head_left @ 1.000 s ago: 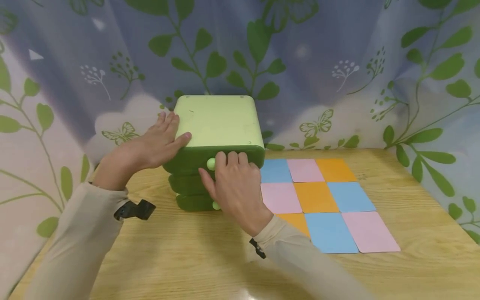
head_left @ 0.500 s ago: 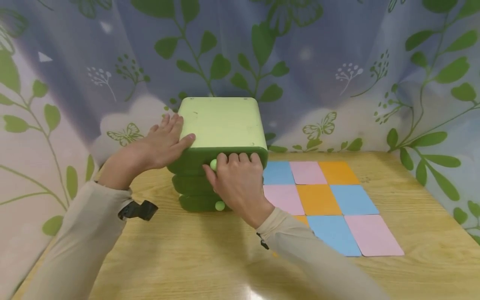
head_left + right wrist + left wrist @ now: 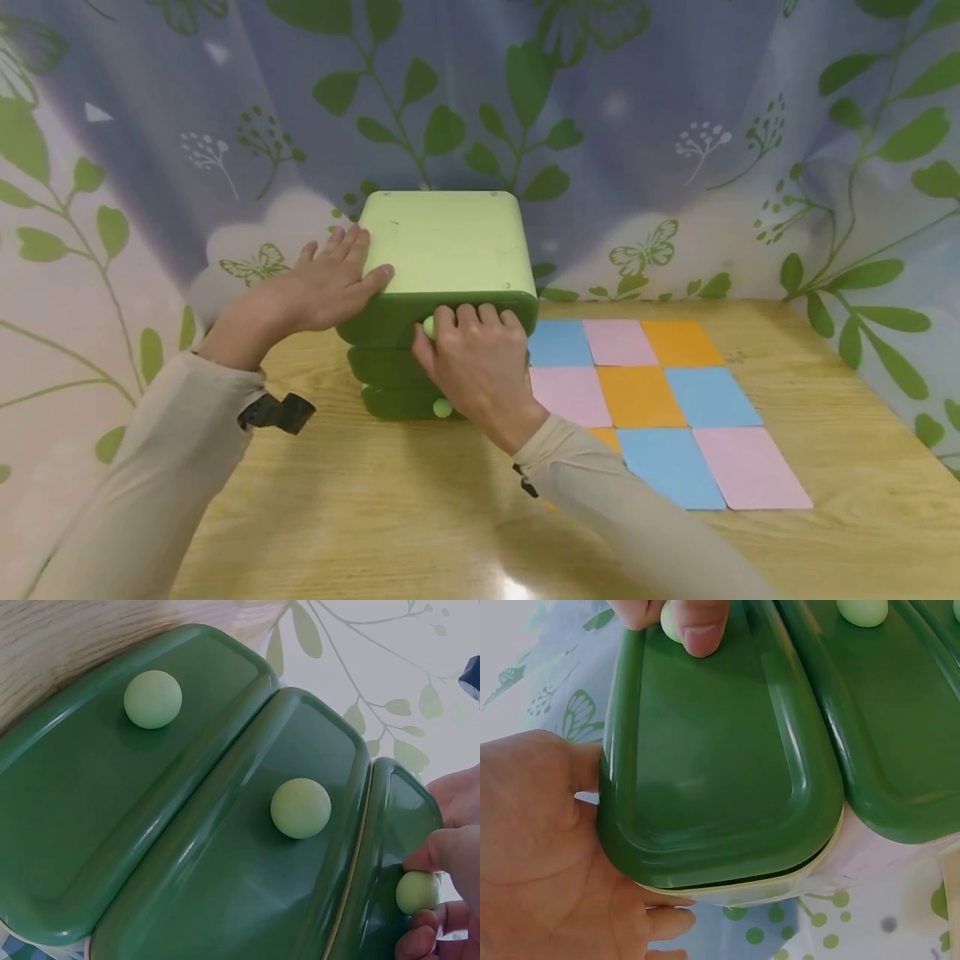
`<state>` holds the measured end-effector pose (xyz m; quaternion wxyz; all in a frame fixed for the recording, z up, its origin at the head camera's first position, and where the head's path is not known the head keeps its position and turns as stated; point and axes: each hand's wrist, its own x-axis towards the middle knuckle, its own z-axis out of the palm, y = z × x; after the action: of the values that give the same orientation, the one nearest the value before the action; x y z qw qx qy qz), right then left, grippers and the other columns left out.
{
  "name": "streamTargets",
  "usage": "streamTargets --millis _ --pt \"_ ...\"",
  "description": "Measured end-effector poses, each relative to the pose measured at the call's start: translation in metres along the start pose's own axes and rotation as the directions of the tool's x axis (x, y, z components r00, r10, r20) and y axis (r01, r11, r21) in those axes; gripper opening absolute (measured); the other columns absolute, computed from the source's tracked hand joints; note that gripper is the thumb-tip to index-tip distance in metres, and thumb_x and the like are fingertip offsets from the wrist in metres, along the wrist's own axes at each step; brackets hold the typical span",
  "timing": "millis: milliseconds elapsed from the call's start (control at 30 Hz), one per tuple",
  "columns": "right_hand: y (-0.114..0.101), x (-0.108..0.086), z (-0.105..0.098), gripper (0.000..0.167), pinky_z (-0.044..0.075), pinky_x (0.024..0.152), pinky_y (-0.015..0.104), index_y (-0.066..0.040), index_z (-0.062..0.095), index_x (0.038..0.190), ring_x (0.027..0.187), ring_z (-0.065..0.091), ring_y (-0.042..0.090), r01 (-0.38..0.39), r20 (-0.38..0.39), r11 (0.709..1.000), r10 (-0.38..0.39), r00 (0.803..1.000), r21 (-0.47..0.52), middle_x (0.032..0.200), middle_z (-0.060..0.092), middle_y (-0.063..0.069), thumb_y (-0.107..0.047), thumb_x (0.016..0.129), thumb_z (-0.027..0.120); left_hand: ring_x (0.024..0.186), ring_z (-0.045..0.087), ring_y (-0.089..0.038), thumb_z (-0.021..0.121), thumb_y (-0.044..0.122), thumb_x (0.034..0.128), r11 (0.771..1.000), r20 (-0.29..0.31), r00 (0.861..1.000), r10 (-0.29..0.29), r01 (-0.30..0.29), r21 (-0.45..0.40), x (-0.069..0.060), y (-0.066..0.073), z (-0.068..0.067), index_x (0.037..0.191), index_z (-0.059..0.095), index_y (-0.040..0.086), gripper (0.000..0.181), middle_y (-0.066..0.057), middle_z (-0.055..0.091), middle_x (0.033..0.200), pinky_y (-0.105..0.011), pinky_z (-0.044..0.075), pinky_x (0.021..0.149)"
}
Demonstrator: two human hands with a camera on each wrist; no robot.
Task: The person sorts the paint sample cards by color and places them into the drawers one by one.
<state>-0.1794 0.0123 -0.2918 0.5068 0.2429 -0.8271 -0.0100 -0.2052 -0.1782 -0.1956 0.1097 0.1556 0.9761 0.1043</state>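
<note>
A small drawer cabinet (image 3: 446, 242) with a pale green top and dark green drawer fronts stands on the table. My left hand (image 3: 322, 287) lies against its upper left side with extended fingers, the thumb on the top's edge. At the front, my right hand (image 3: 483, 358) pinches the round pale knob (image 3: 417, 892) of the top drawer (image 3: 712, 750) between thumb and fingers. A thin dark gap shows along one edge of that drawer's front in the left wrist view. The middle knob (image 3: 301, 808) and bottom knob (image 3: 153, 699) are untouched. The drawers' insides are hidden.
Right of the cabinet, blue, pink and orange square cards (image 3: 641, 396) lie in a grid on the wooden table (image 3: 360, 517). A leaf-patterned curtain (image 3: 622, 158) hangs close behind the cabinet and along both sides.
My right thumb has come in from lower left against the top knob, now partly covering it. The left hand keeps its place on the cabinet. The head view has shifted slightly.
</note>
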Motion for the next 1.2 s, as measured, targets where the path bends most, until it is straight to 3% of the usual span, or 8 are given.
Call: streamTargets --millis 200,367,567,967,1200 --pt "-0.002 -0.003 -0.004 0.043 0.035 0.041 0.028 -0.016 0.045 0.056 0.045 0.048 0.017 0.009 0.014 1.0 -0.009 1.0 -0.005 0.05 0.048 -0.001 -0.036 0.093 0.055 0.142 -0.017 -0.042 0.016 0.045 0.1048 0.999 0.037 0.999 0.015 -0.014 -0.032 0.001 -0.003 -0.002 0.147 -0.013 -0.011 0.077 -0.028 -0.019 0.154 -0.057 -0.004 0.114" --pt "-0.003 -0.007 -0.013 0.043 0.032 0.039 0.027 -0.016 0.045 0.054 0.043 0.047 0.017 0.015 -0.011 1.0 -0.015 1.0 0.006 0.049 0.047 -0.001 -0.035 0.091 0.057 0.143 -0.018 -0.036 0.018 0.049 0.1042 0.992 0.057 0.996 0.074 -0.067 -0.111 0.002 -0.012 -0.002 0.147 -0.017 -0.008 0.079 -0.022 -0.024 0.155 -0.056 0.002 0.115" --pt "-0.01 -0.013 -0.032 0.046 0.027 0.038 0.025 -0.017 0.039 0.05 0.039 0.04 0.015 0.036 -0.048 0.999 -0.036 0.998 0.006 0.045 0.04 -0.003 -0.034 0.087 0.061 0.143 -0.017 -0.039 0.023 0.046 0.105 0.98 0.054 0.989 0.138 -0.129 -0.15 0.003 -0.023 -0.002 0.147 -0.016 -0.008 0.079 -0.024 -0.023 0.154 -0.057 0.0 0.115" --pt "-0.024 -0.028 -0.064 0.048 0.025 0.04 0.023 -0.017 0.032 0.049 0.037 0.037 0.013 0.039 -0.054 0.999 -0.038 0.998 0.021 0.043 0.031 -0.004 -0.034 0.081 0.064 0.143 -0.022 -0.031 0.021 0.039 0.1066 0.965 -0.007 0.975 0.222 -0.22 -0.144 0.001 -0.027 0.004 0.151 -0.012 -0.002 0.069 -0.015 -0.024 0.157 -0.056 0.0 0.115" --pt "-0.027 -0.032 -0.072 0.048 0.024 0.04 0.023 -0.017 0.032 0.049 0.038 0.036 0.013 0.033 -0.047 0.999 -0.032 0.998 0.029 0.044 0.03 -0.004 -0.033 0.081 0.064 0.143 -0.022 -0.031 0.02 0.028 0.1075 0.945 -0.05 0.951 0.304 -0.308 -0.111 0.001 -0.021 0.006 0.152 -0.004 -0.005 0.06 -0.019 -0.015 0.159 -0.054 -0.004 0.116"
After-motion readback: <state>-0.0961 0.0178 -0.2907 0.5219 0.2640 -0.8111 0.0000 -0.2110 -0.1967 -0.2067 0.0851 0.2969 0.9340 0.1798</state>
